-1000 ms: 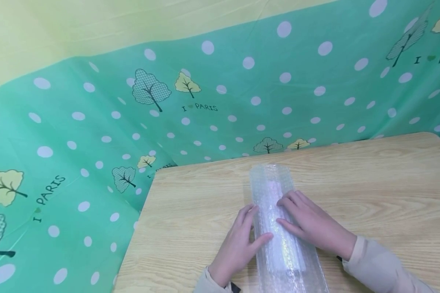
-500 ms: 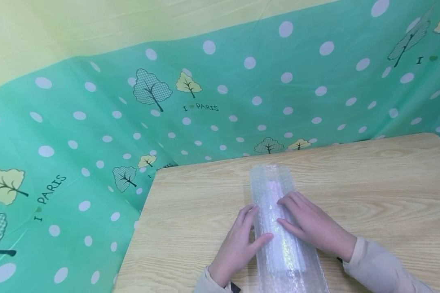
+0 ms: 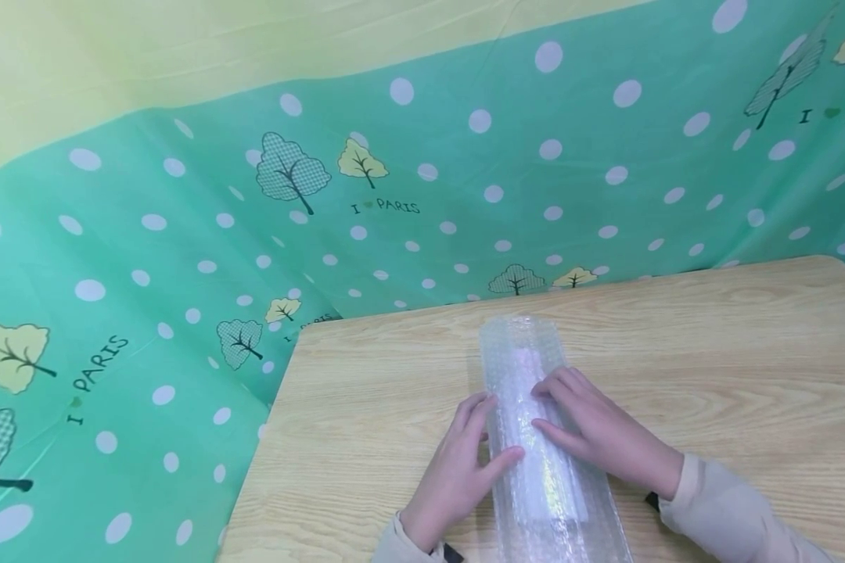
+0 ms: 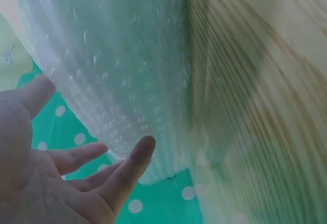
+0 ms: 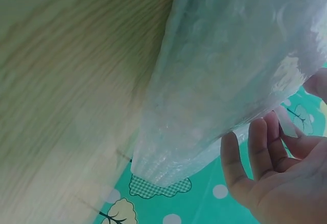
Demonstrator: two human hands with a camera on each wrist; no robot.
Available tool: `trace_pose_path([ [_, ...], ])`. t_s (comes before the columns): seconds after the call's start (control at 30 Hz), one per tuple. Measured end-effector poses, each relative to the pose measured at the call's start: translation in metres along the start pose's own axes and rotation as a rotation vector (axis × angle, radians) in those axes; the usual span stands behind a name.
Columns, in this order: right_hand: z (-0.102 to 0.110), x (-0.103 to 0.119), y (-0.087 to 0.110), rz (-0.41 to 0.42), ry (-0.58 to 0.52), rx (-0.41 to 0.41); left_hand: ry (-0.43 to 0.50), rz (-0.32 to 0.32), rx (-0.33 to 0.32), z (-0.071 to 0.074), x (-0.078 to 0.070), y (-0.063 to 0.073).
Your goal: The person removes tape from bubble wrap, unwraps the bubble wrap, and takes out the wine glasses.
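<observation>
A long bundle of clear bubble wrap (image 3: 531,422) lies lengthwise on the table, folded around something whitish whose kind is hidden by the layers. On its left side my left hand (image 3: 461,461) touches the wrap, thumb on top and fingers spread along the edge. My right hand (image 3: 598,426) rests its fingertips and thumb on the upper right of the bundle. In the left wrist view the fingers of the left hand (image 4: 76,188) are loosely spread against the wrap (image 4: 112,70). By the fingers of the right hand (image 5: 278,183) a narrow translucent strip (image 5: 287,123) shows in the right wrist view.
The wooden table (image 3: 732,352) extends to both sides of the bundle. Behind it and on the left hangs a green dotted curtain (image 3: 394,156) with printed trees. Dark wrist straps show at both sleeves (image 3: 739,508).
</observation>
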State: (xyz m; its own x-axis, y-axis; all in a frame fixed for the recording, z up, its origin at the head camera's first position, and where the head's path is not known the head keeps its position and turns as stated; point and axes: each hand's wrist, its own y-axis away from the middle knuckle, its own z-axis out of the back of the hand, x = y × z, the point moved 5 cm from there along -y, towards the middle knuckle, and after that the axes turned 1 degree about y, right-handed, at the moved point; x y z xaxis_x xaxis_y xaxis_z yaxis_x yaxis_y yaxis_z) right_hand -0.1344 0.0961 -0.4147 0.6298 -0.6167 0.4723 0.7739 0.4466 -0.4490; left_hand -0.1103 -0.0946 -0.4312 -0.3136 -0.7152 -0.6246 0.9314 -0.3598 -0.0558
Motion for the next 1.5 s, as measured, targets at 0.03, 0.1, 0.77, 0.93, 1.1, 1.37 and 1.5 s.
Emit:
trace_pose_path([
  [0.03,0.000,0.000,0.000,-0.003,-0.005,0.003,-0.001,-0.002,-0.003,0.000,-0.001,0.000],
  [0.1,-0.001,0.000,0.000,-0.008,-0.012,0.010,-0.003,-0.004,-0.009,0.000,-0.003,0.001],
  [0.77,-0.003,0.001,0.002,-0.009,0.007,0.006,-0.024,0.089,-0.045,-0.007,-0.020,0.010],
  [0.93,-0.002,0.002,0.002,0.009,0.022,-0.006,-0.015,0.118,-0.029,-0.011,-0.023,0.012],
  [1.1,-0.003,0.002,0.002,0.018,0.025,-0.012,-0.008,0.117,-0.024,-0.012,-0.025,0.013],
  [1.37,-0.004,0.002,0.002,0.026,0.041,-0.009,-0.023,0.081,-0.039,-0.013,-0.025,0.014],
  [1.5,-0.003,0.001,0.003,0.028,0.045,-0.008,-0.036,0.078,-0.041,-0.013,-0.025,0.014],
])
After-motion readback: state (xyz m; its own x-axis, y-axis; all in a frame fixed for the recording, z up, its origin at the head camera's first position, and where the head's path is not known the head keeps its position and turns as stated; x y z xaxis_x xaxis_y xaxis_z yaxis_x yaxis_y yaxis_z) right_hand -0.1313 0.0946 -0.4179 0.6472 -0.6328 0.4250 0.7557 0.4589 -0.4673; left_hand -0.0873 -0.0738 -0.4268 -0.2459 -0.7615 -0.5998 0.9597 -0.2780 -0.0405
